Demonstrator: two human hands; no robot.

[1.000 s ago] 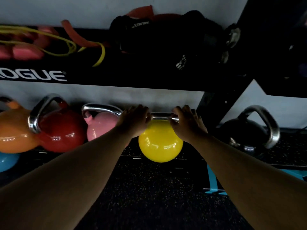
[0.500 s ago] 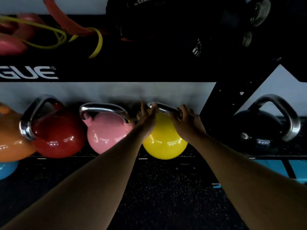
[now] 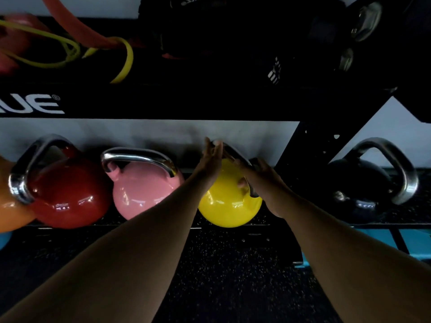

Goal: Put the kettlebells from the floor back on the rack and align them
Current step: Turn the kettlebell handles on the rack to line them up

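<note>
Four kettlebells in row on rack (image 3: 210,103) lower shelf: orange (image 3: 11,206), red (image 3: 70,194), pink (image 3: 144,190), yellow (image 3: 228,206). Left hand (image 3: 211,159) open, flat against yellow's handle (image 3: 240,159). Right hand (image 3: 261,178) gripping that handle. Black kettlebell (image 3: 359,185) beyond upright, apart.

Narrow gap between pink kettlebell (image 3: 144,192) and yellow kettlebell (image 3: 227,206)

A glossy yellow kettlebell (image 3: 229,206) sits on the rack (image 3: 163,103) shelf just right of the pink (image 3: 144,192) and red (image 3: 70,194) ones, its steel handle angled back-left to front-right; a black kettlebell (image 3: 363,190) stands apart, past the upright.
</note>
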